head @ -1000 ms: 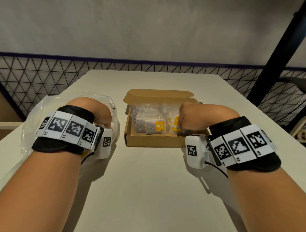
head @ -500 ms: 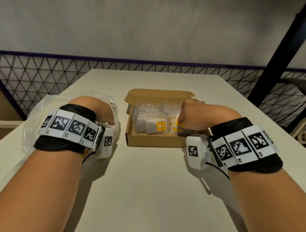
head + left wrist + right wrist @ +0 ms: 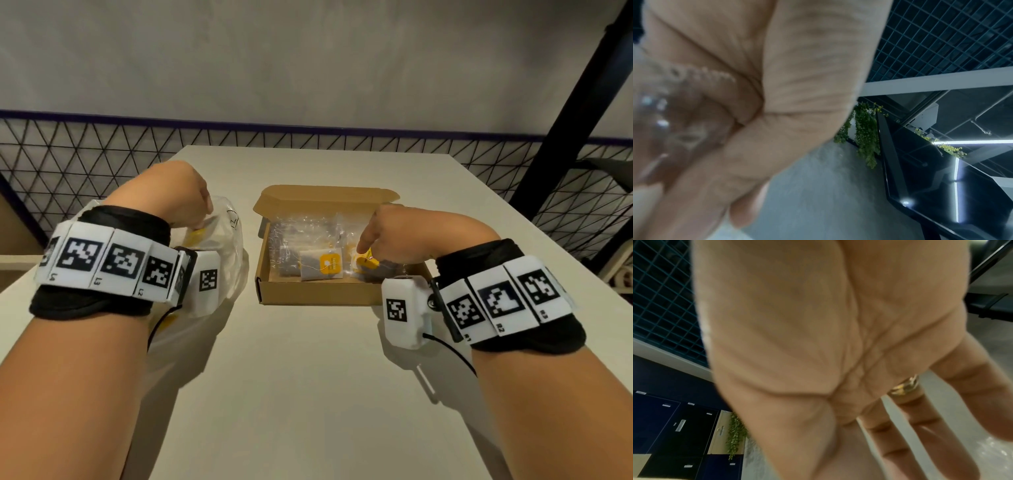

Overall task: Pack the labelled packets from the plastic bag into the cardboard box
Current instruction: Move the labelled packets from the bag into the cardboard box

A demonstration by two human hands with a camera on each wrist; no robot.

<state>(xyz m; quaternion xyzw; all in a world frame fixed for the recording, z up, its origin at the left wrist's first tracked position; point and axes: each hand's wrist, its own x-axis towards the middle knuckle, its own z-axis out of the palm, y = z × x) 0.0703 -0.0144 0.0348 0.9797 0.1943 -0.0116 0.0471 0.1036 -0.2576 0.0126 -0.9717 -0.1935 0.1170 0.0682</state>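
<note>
Cardboard box (image 3: 308,291) sits open at the centre of the pale surface (image 3: 308,394), its lid folded back toward twelve o'clock, and it already holds several clear packets; the plainest is a tea-bag packet with a yellow label (image 3: 321,269) lying near the front wall. Over the box's three o'clock side, the right hand (image 3: 394,236) spreads its fingers straight, as the right wrist view shows, with the thumb pointing down at another yellow-labelled packet (image 3: 364,262); its grip holds nothing, so that packet looks just placed. At nine o'clock from the box, the left hand (image 3: 178,198) curls its grip around crinkled film at the mouth of the plastic bag (image 3: 229,246). Yellow shows through the bag, so at least one packet seems left to move; the exact count is hidden.
</note>
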